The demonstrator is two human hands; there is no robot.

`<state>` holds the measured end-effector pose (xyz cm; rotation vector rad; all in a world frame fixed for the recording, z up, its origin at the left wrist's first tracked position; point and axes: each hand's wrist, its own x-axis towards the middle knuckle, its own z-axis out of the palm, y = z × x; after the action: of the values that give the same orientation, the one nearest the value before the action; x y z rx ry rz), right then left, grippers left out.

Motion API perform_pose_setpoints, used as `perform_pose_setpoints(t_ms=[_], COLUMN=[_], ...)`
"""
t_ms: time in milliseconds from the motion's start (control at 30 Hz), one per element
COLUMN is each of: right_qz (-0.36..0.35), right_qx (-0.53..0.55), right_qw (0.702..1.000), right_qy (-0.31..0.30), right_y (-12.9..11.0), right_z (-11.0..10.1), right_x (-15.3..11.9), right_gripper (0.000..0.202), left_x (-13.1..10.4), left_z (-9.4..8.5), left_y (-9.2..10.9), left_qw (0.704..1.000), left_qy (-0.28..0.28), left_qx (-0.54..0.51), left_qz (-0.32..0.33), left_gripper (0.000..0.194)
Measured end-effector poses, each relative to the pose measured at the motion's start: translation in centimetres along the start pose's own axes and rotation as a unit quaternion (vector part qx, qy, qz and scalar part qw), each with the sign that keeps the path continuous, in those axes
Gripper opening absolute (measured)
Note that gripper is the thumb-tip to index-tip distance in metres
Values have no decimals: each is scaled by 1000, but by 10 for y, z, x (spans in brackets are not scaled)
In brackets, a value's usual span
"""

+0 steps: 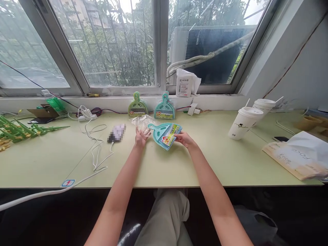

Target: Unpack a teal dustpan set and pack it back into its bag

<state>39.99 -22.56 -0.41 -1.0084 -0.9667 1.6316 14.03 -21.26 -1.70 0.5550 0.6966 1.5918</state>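
Observation:
A teal dustpan and brush set (160,134) with a printed label is gripped at its wide end by my right hand (185,139). Its handle points up and to the left, over the table. On the left, my left hand (141,137) has its fingers on a crumpled clear plastic bag (143,123), which lies beside the handle. Behind them, against the wall under the window, a green dustpan set (137,106) and another teal dustpan set (164,107) stand upright in clear wrapping.
White lidded cups (241,124) and a paper bag (294,155) sit to the right. A white cable (96,153) winds across the left of the table (164,171), near a pixelated object (118,132) and green plant stalks (20,131). A white box (185,84) rests on the sill.

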Motion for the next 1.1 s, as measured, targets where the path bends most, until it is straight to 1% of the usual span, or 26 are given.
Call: perform_pose_setpoints(t_ms=[67, 133, 233, 333, 467, 567, 633, 700, 767, 833, 900, 967, 1033, 1100], right_qz=[15, 27, 31, 26, 13, 3, 3, -1, -22, -53, -75, -84, -88, -97], right_qx=[1, 0, 0, 11, 25, 31, 31, 35, 49, 65, 68, 58, 45, 37], right_qw=[1000, 999, 998, 998, 999, 999, 999, 999, 998, 996, 994, 994, 995, 995], right_qy=[8, 20, 47, 56, 26, 10, 11, 18, 28, 33, 36, 28, 14, 10], right_y=[-2, -4, -4, -3, -1, 1, 2, 2, 1, -1, -2, -4, -4, -3], right_z=[-7, -14, -19, -14, -3, 3, 5, 6, 6, 5, 3, 3, 5, 8], right_x=[0, 0, 1, 0, -1, -1, -1, -1, -2, -4, -5, -7, -8, -8], right_gripper=[20, 20, 21, 21, 19, 19, 19, 18, 17, 16, 16, 16, 16, 17], left_x=[2, 4, 2, 0, -2, -4, -7, -11, -15, -18, -19, -18, -18, -19], left_z=[-4, -7, -7, -2, 4, 7, 10, 13, 15, 18, 19, 19, 20, 23], left_y=[2, 4, 6, 5, 0, -4, -4, -4, -3, -2, -3, -6, -11, -16], left_qw=[999, 998, 998, 999, 994, 989, 983, 976, 967, 957, 950, 953, 961, 962], left_qy=[38, 62, 58, 33, 7, -25, -65, -112, -165, -214, -245, -241, -216, -201], left_qx=[-10, -20, -19, 14, 79, 116, 136, 153, 162, 158, 150, 138, 137, 155], left_qz=[11, 15, 2, -32, -68, -91, -100, -105, -110, -117, -125, -123, -107, -98], left_gripper=[53, 52, 49, 47, 47, 41, 42, 48, 52, 51, 48, 46, 45, 43])
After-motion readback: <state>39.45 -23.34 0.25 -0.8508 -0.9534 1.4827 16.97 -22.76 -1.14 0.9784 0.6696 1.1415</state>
